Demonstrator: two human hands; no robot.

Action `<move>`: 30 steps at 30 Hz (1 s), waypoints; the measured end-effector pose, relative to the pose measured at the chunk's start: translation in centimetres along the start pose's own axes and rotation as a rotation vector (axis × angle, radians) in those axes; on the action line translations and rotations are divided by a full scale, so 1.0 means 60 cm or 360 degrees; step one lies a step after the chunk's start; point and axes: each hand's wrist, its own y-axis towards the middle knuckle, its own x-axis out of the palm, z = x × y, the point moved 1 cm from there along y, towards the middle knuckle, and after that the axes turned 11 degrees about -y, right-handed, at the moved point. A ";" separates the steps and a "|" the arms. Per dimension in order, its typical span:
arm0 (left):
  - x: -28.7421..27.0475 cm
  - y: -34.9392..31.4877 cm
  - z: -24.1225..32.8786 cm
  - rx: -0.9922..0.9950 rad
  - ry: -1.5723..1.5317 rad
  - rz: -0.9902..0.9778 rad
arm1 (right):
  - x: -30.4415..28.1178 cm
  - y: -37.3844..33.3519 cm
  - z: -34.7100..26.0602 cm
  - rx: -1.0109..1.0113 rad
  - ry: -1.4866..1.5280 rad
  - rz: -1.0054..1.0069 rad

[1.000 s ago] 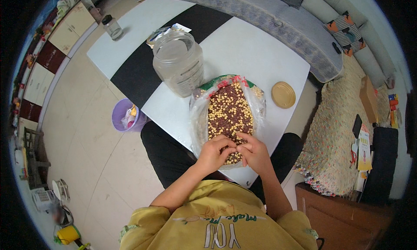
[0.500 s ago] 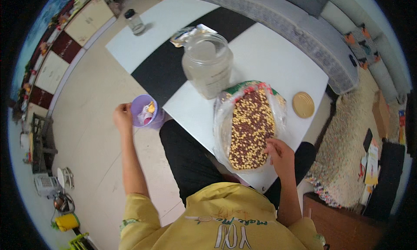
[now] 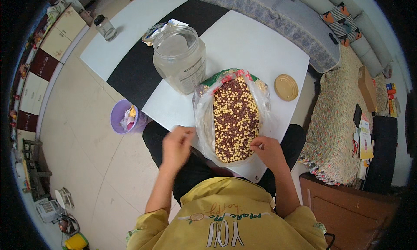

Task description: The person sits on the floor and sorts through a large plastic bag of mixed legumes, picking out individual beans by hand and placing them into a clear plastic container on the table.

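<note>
A clear plastic bag [image 3: 204, 127] lies wide-mouthed on the table in front of me, full of mixed beans and grains [image 3: 234, 119], pale yellow and dark red-brown. At the right edge of this mix my right hand [image 3: 268, 151] has its thumb and index finger pinched together; whatever is between them is too small to make out. Just left of the bag, over the table's near edge, my left hand [image 3: 176, 148] hovers with bent fingers, blurred by motion. Behind the bag stands a big clear jar [image 3: 180, 65] without a lid.
The white table [image 3: 256, 45] has a black band. On it are a gold lid [image 3: 286, 87], a crumpled foil packet [image 3: 152, 34] and a small black-topped glass bottle [image 3: 105, 29]. A purple bin [image 3: 116, 124] with litter stands on the floor at left. A sofa [image 3: 282, 17] runs behind.
My left hand has come from beside the purple bin over to the bag's left side. My right hand stays at the mix. The whole view has shifted with my head.
</note>
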 end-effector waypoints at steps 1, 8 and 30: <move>0.027 -0.007 0.018 0.0195 -0.0072 -0.0080 | 0.005 -0.002 0.000 -0.0027 -0.0058 -0.0059; 0.088 -0.004 0.033 0.0100 0.0342 -0.0668 | 0.021 -0.023 -0.009 0.0039 -0.0412 -0.0167; 0.141 0.000 0.054 0.0082 0.0419 -0.0695 | 0.038 -0.022 -0.006 0.0027 -0.0003 0.0090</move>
